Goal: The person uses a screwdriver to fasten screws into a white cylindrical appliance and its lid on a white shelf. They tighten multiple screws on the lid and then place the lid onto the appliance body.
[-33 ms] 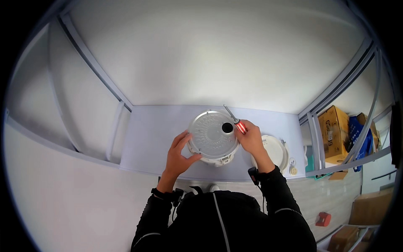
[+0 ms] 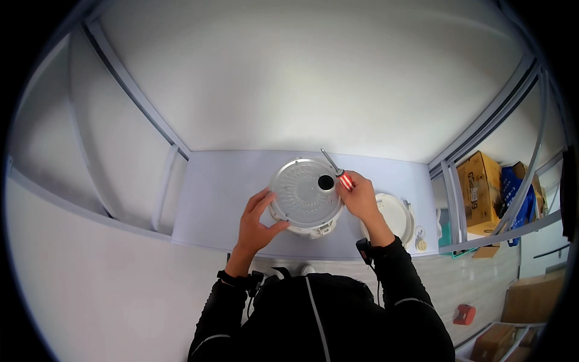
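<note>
In front of me on the table lies a round white housing [image 2: 301, 194] that looks like a rice cooker lid. A silver metal plate with raised patterns covers its top, and a black round spot sits near its right side. My left hand [image 2: 252, 227] grips the left rim, thumb at the near edge and fingers farther up the side. In my right hand [image 2: 362, 200] is a screwdriver [image 2: 345, 180] with a red and white handle. Its metal shank points away and slightly left, tip in the air. The right fingers are closed round the handle beside the housing's right edge.
Right of my right wrist lies a round white cover [image 2: 396, 217], with a small cream-coloured round piece [image 2: 421, 245] near it. A pale wall backs the table [image 2: 208, 196]. Beyond the right-hand frame stand cardboard boxes [image 2: 480, 181] and a blue bag [image 2: 517, 192]. A red object [image 2: 464, 314] lies on the floor.
</note>
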`<action>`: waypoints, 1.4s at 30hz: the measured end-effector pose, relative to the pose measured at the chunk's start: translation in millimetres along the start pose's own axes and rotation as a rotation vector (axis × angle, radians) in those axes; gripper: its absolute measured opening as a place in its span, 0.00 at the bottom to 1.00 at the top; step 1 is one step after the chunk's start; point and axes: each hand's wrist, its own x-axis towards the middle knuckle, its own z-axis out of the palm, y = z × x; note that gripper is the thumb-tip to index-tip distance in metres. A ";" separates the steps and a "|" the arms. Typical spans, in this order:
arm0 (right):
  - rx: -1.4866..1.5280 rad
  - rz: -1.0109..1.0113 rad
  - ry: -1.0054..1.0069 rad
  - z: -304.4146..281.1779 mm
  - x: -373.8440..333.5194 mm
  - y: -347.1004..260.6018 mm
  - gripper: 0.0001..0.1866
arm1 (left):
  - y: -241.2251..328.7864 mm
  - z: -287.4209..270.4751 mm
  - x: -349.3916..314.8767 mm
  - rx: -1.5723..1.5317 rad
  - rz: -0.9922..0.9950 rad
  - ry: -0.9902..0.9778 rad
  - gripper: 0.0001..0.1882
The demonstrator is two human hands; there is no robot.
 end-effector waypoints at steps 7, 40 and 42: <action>0.111 0.007 -0.062 4.2 21.8 10.4 0.13 | 3.1 4.9 -20.4 0.124 0.056 0.050 0.37; -0.147 -0.219 -0.179 -11.0 -60.0 -51.0 0.08 | 24.4 46.8 -25.8 0.273 0.231 0.201 0.35; -0.124 -0.206 -0.163 -11.2 -60.3 -52.0 0.08 | 29.1 40.2 -20.2 0.305 0.206 0.184 0.29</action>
